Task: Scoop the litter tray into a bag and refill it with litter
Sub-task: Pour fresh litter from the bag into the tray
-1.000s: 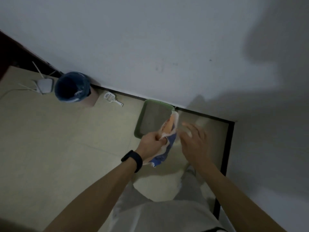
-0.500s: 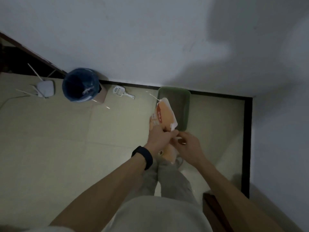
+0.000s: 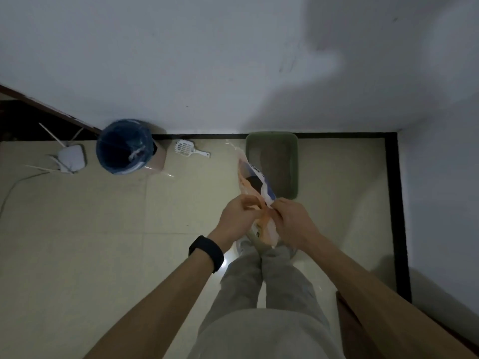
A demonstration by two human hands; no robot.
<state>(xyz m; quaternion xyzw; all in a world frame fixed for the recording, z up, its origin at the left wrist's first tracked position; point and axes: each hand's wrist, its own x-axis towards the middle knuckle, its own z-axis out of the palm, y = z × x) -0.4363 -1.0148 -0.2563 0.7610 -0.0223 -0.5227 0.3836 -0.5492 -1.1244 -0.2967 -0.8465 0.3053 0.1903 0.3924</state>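
The green litter tray (image 3: pixel 296 161) sits on the floor (image 3: pixel 103 242) against the far wall, with open floor to its left up to the scoop (image 3: pixel 187 149) and the blue-lined bin (image 3: pixel 158 161). Since half a second ago the litter bag (image 3: pixel 255 177) has turned from its orange face to a blue-and-white side. The left hand (image 3: pixel 237 221) and right hand (image 3: pixel 293 224) both pinch its crumpled orange edge, just before the tray's near end.

Orange litter bag (image 3: pixel 255 181) stands upright before green tray (image 3: pixel 294 164).
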